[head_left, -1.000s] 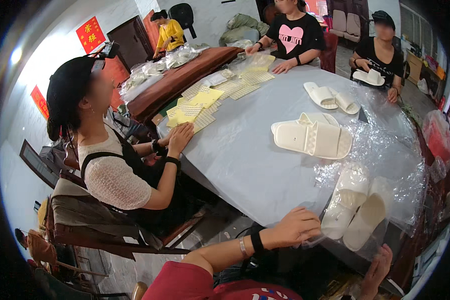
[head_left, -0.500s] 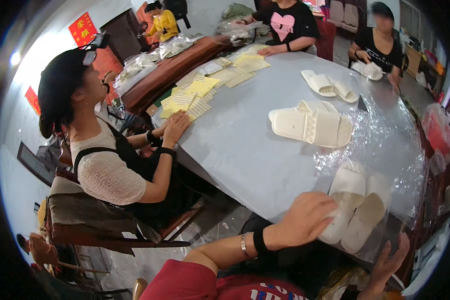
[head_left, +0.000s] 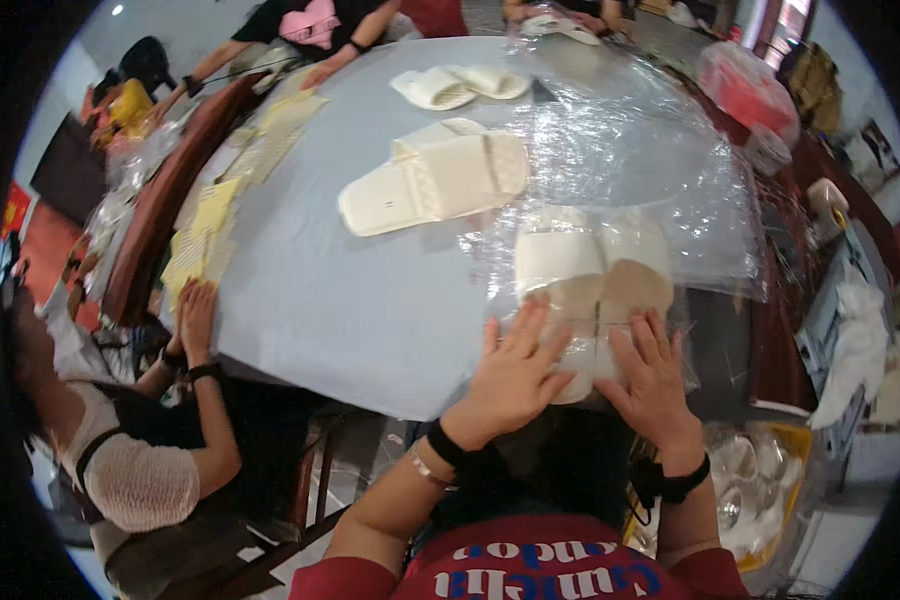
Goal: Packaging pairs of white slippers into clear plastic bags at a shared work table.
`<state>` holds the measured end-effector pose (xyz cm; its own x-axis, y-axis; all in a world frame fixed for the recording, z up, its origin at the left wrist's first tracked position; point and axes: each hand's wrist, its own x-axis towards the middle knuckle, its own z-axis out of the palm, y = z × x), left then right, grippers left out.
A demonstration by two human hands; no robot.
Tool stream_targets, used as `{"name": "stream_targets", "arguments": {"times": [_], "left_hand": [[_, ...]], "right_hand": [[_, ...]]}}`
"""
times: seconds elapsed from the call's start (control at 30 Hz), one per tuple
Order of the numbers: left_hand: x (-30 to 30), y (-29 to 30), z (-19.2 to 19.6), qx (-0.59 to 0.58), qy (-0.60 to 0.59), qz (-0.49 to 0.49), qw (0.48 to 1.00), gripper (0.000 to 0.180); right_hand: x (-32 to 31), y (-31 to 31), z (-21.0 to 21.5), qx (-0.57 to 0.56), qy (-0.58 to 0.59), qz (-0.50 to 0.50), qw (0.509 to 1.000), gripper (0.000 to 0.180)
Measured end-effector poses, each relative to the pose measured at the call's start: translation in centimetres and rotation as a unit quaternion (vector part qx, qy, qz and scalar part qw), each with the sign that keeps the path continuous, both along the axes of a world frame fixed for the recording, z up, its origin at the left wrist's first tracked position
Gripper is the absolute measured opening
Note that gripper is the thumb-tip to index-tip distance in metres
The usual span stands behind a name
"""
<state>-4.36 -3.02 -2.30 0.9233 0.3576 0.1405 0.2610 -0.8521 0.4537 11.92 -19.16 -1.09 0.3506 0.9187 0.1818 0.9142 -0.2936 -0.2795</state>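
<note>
A pair of white slippers [head_left: 558, 262] lies side by side under clear plastic at the near edge of the table. My left hand [head_left: 508, 375] rests on the heel end of the left slipper, its fingers spread. On the heel of the other slipper lies my right hand [head_left: 655, 388], also with fingers apart. Neither hand grips anything. Clear plastic film [head_left: 640, 145] spreads beyond the pair and catches the light. Farther off, a second white pair [head_left: 385, 205] is stacked, one partly over the other. A third pair [head_left: 435, 90] sits near the far side.
The grey-white tabletop [head_left: 310, 290] has yellow printed sheets [head_left: 205, 225] along its left side. A co-worker sits at the left, hands [head_left: 198, 310] together at the edge; others are across the table. A yellow basket [head_left: 795, 445] with white things stands low right, a pink bag [head_left: 745, 85] far right.
My view has turned right and down toward the near slippers. My right hand has come up from below the table edge onto the bagged pair; my left hand now lies flatter on it.
</note>
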Motion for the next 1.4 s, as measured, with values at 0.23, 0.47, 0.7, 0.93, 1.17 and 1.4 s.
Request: {"name": "stream_targets", "arguments": {"times": [0.23,0.47,0.7,0.93,1.17,1.4], "left_hand": [[-0.1,0.2,1.2,-0.02,0.004,-0.005,1.0,0.055],[-0.2,-1.5,3.1,-0.012,-0.015,0.008,1.0,0.052],[0.3,-1.7,0.7,0.055,-0.029,-0.034,0.997,0.051],[0.5,-1.5,0.3,0.067,-0.02,-0.02,0.997,0.052],[0.3,-2.0,0.6,0.038,0.002,-0.027,0.999,0.052],[0.4,-1.8,0.3,0.049,-0.007,-0.016,0.999,0.051]], "right_hand": [[0.5,-0.3,-0.1,0.024,0.012,-0.045,0.999,0.058],[-1.2,0.3,3.1,0.085,-0.053,-0.016,0.995,0.059],[0.0,0.4,-0.7,0.05,0.008,-0.006,0.999,0.057],[-2.1,0.7,0.8,0.043,-0.024,0.008,0.999,0.055],[0.0,-1.0,-1.6,0.03,0.01,-0.046,0.998,0.061],[1.8,-3.3,-1.6,-0.03,-0.016,-0.155,0.987,0.073]]}}
